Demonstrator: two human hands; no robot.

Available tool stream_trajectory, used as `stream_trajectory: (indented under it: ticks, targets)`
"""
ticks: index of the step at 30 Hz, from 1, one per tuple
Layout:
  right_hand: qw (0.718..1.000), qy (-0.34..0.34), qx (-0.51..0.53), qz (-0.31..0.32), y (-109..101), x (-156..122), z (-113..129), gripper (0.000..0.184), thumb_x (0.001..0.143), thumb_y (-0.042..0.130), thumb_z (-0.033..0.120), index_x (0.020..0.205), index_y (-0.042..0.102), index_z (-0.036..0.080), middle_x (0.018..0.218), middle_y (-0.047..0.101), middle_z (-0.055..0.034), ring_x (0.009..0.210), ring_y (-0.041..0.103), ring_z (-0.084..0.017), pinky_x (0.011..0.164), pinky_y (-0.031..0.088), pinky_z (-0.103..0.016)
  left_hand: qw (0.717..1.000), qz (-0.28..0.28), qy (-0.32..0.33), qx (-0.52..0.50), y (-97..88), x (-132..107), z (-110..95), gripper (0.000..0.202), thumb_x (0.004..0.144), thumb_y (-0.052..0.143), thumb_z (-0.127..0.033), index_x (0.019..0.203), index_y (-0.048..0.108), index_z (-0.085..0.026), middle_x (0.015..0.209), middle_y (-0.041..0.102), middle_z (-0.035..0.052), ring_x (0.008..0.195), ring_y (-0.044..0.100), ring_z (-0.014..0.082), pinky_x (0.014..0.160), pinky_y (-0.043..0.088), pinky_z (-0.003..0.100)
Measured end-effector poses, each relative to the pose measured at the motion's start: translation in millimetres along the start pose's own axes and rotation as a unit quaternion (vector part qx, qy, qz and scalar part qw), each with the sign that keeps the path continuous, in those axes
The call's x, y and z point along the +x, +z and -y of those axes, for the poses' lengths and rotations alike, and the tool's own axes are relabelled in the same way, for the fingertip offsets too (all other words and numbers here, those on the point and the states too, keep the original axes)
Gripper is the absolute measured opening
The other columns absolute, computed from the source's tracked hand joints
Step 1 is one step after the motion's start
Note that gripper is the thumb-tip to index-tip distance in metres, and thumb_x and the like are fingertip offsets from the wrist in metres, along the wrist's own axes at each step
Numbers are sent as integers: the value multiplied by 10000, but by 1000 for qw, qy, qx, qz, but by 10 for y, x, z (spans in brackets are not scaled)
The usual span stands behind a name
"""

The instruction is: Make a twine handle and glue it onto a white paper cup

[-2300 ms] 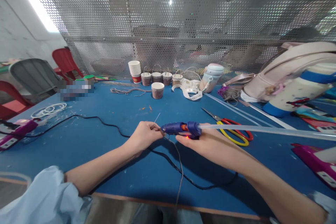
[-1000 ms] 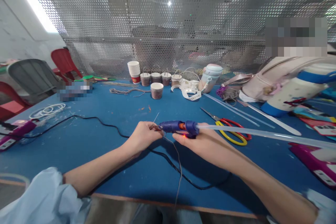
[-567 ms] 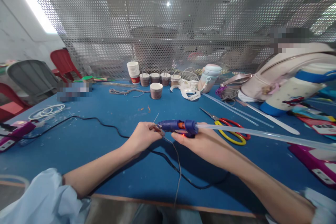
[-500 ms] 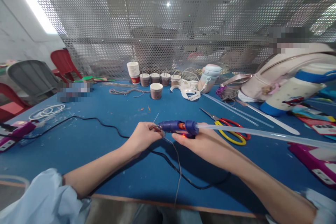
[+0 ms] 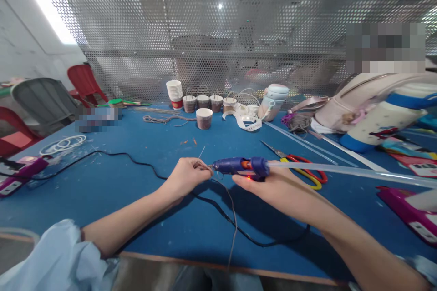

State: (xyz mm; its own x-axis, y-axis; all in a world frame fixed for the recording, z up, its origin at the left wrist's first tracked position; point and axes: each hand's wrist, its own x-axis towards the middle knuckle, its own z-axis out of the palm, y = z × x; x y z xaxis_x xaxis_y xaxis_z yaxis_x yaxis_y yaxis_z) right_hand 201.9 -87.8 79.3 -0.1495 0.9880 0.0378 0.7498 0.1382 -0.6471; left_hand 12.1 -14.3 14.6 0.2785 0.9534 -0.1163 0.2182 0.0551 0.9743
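Glue gun [image 5: 241, 168]: held level above the blue table [image 5: 102, 182], near its front edge, nozzle directed at the left hand [image 5: 189, 175]. The right hand [image 5: 276, 186] is wrapped around it, thumb along the near side of the body; the trigger is hidden from where I stand. A red indicator is lit, and a clear glue stick [image 5: 341, 169] projects from the rear.

Change observed: compared with half a second ago, the tool has moved back toward the right hand's side. Its nozzle, formerly overlapping the left fingertips, is now just beside them; whether the tip still touches the workpiece cannot be told. The left hand has stayed nearly in place, thumb and fingers pinched on a gray cord [image 5: 235, 218] that hangs toward the table edge. Any small part between those fingertips is too hidden to identify.

Implication, as a judgement: the gluing stroke appears interrupted or finished at this spot, while the pinch keeps the joint steady. The right hand now covers more of the scissors [image 5: 302, 159].
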Motion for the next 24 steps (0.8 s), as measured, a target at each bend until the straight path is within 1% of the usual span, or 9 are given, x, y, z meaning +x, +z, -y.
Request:
stream_trajectory:
  ticks: [4, 6, 7, 10, 12, 15, 18, 21, 24]
  targets:
    - [996, 76, 46, -11, -97, 54, -96, 397, 810, 541, 544, 648, 640, 195, 458, 480, 33, 455, 460, -125, 479, 366, -242, 1000, -9, -1, 13, -5, 4, -2, 71, 592, 672, -199, 617, 667, -133, 540, 584, -21, 508, 439, 81, 513, 317, 220]
    - [992, 96, 81, -30, -102, 146, -213, 429, 819, 523, 561, 669, 660, 183, 408, 453, 35, 434, 467, -128, 492, 383, -246, 1000, -13, -1, 14, -10, 2, -8, 60, 592, 674, -194, 610, 667, -137, 523, 576, -28, 498, 434, 78, 511, 326, 219]
    - [990, 102, 90, -46, -86, 206, -289, 436, 820, 518, 564, 701, 681, 177, 417, 482, 26, 444, 485, -134, 495, 388, -248, 1000, -14, 0, 14, -11, 1, -12, 56, 593, 673, -192, 609, 667, -138, 516, 571, -32, 494, 430, 77, 509, 327, 218]
    - [988, 109, 75, -86, 27, 412, -548, 441, 819, 513, 559, 818, 724, 172, 655, 673, -46, 586, 599, -179, 533, 427, -265, 1000, -18, 4, 18, -14, -2, -19, 50, 595, 668, -187, 612, 669, -141, 518, 570, -33, 499, 428, 77, 506, 323, 218]
    - [989, 97, 8, -114, 121, 534, -696, 400, 827, 521, 522, 960, 725, 204, 853, 723, -62, 794, 654, -229, 681, 471, -300, 1000, -20, 7, 19, -12, -3, -23, 55, 597, 664, -190, 618, 674, -140, 532, 581, -26, 508, 434, 80, 506, 320, 219]
    - [989, 102, -51, -95, 210, 645, -816, 423, 851, 488, 498, 1092, 693, 217, 1077, 703, -92, 1034, 624, -294, 837, 460, -369, 999, -22, 16, 19, -11, -7, -24, 67, 599, 662, -196, 625, 681, -138, 558, 603, -9, 528, 455, 91, 517, 326, 224]
    - [991, 90, -56, -80, 189, 632, -835, 434, 856, 487, 500, 1126, 671, 214, 1101, 695, -99, 1054, 619, -293, 858, 451, -372, 999, -23, 21, 14, -19, -11, -18, 74, 596, 665, -204, 621, 681, -136, 557, 603, -5, 523, 457, 94, 522, 328, 228]
    - [987, 67, -117, -92, 100, 460, -797, 373, 836, 525, 496, 1005, 676, 199, 1013, 701, -105, 971, 631, -283, 793, 450, -352, 999, -22, 28, 11, -33, -16, -14, 77, 597, 665, -207, 622, 684, -137, 555, 602, -5, 519, 457, 95, 519, 325, 228]
    - [953, 95, -239, -157, 35, 150, -668, 351, 798, 555, 538, 739, 598, 194, 777, 661, -96, 830, 612, -291, 728, 428, -379, 999, -24, 30, 11, -36, -28, -21, 81, 597, 662, -210, 624, 688, -138, 546, 597, -10, 515, 451, 93, 513, 321, 224]
